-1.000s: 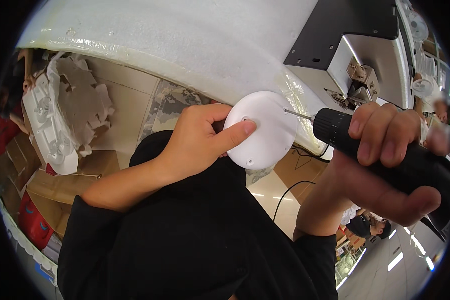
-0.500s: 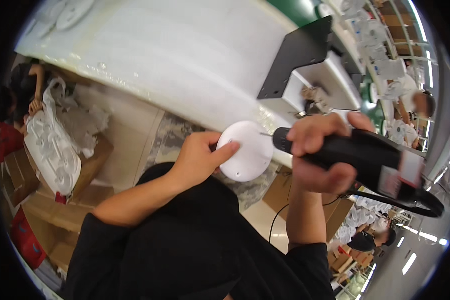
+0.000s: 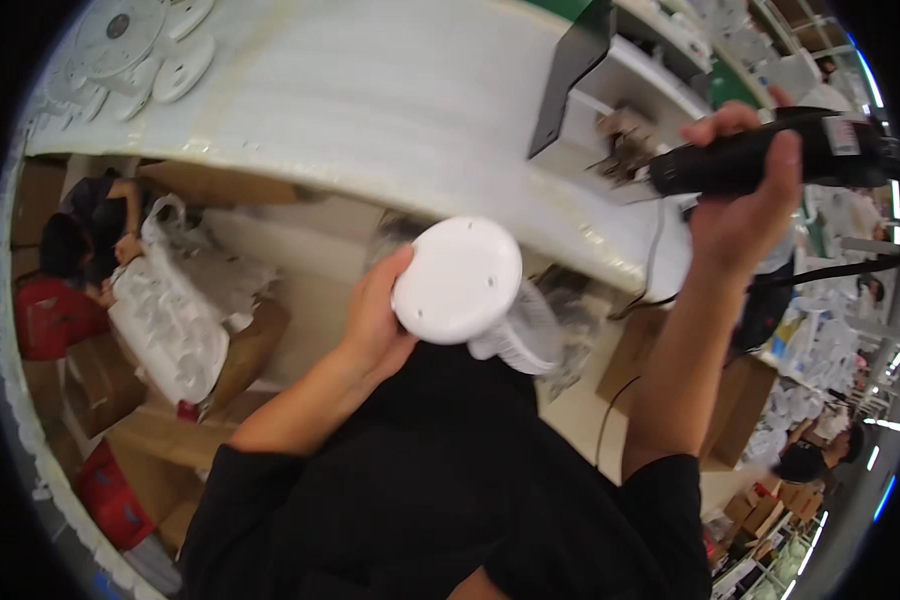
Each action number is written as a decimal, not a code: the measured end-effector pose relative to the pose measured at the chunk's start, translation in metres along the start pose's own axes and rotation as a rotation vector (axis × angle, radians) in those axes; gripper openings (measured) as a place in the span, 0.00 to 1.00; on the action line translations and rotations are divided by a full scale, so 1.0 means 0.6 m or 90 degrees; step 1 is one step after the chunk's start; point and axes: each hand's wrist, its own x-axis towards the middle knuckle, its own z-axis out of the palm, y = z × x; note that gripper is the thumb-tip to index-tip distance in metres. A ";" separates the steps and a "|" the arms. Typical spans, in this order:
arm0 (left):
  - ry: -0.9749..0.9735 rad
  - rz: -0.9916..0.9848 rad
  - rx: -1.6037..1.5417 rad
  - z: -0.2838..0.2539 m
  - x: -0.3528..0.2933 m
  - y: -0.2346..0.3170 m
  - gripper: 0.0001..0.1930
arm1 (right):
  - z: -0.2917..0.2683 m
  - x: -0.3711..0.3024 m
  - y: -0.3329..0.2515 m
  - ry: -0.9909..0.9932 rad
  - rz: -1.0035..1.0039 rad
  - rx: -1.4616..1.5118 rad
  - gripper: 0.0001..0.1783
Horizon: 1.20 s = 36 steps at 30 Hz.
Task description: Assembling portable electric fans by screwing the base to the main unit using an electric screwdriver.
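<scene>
My left hand [image 3: 375, 310] grips the rim of a white fan's round base [image 3: 455, 285], its flat underside facing up with small screw holes in it. The fan's ribbed grille [image 3: 533, 333] shows below and to the right of the base. In my right hand [image 3: 735, 225] is a black electric screwdriver [image 3: 715, 172], held sideways with the thumb along its body. The driver's nose points left, over a pale open-fronted box [image 3: 582, 120]. Small brownish pieces, perhaps screws, lie heaped [image 3: 625, 145] there; whether the bit touches them I cannot tell.
Several white fan parts [image 3: 185, 68] lie at the far left of the white workbench [image 3: 370, 100]. A dark panel [image 3: 568, 75] stands beside the box. Left below are white fans in a carton [image 3: 245, 360] and another person [image 3: 95, 210]. Cables hang at the right.
My right hand has carried the screwdriver away from the base, up and right to the box. The base has shifted slightly left and tilted, bringing the fan's grille into sight.
</scene>
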 end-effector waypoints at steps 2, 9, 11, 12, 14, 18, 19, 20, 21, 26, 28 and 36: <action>0.130 -0.038 -0.081 -0.020 0.001 0.000 0.21 | -0.004 -0.005 -0.002 0.010 0.015 0.019 0.28; -0.327 -0.256 -0.333 -0.100 0.020 -0.034 0.22 | -0.060 -0.032 0.007 0.024 0.000 -0.057 0.30; -0.333 -0.247 -0.330 -0.105 0.023 -0.040 0.23 | -0.071 -0.038 0.009 0.079 -0.008 -0.024 0.26; -0.324 -0.240 -0.313 -0.106 0.022 -0.039 0.23 | -0.072 -0.048 0.006 0.085 -0.004 -0.027 0.26; -0.301 -0.237 -0.275 -0.103 0.015 -0.034 0.25 | -0.058 -0.096 -0.007 0.274 0.063 -0.076 0.26; -0.218 -0.208 -0.042 -0.103 -0.014 -0.030 0.23 | 0.001 -0.249 -0.034 0.098 0.314 -0.250 0.17; -0.243 -0.181 0.014 -0.104 -0.018 -0.031 0.23 | 0.010 -0.278 -0.039 -0.056 0.375 -0.283 0.16; -0.194 -0.223 0.046 -0.104 -0.020 -0.034 0.23 | 0.023 -0.309 -0.040 -0.185 0.391 -0.349 0.17; -0.235 -0.200 0.104 -0.103 -0.016 -0.036 0.22 | 0.024 -0.322 -0.043 -0.375 0.425 -0.426 0.19; -0.393 0.027 0.372 -0.082 0.024 -0.042 0.15 | 0.049 -0.351 -0.020 -0.442 0.409 -0.637 0.24; -0.453 0.341 0.583 -0.068 0.033 -0.038 0.11 | 0.065 -0.359 -0.018 -0.476 0.311 -0.685 0.23; -0.424 0.433 0.706 -0.034 -0.006 -0.026 0.14 | 0.090 -0.368 -0.025 -0.506 0.119 -0.707 0.20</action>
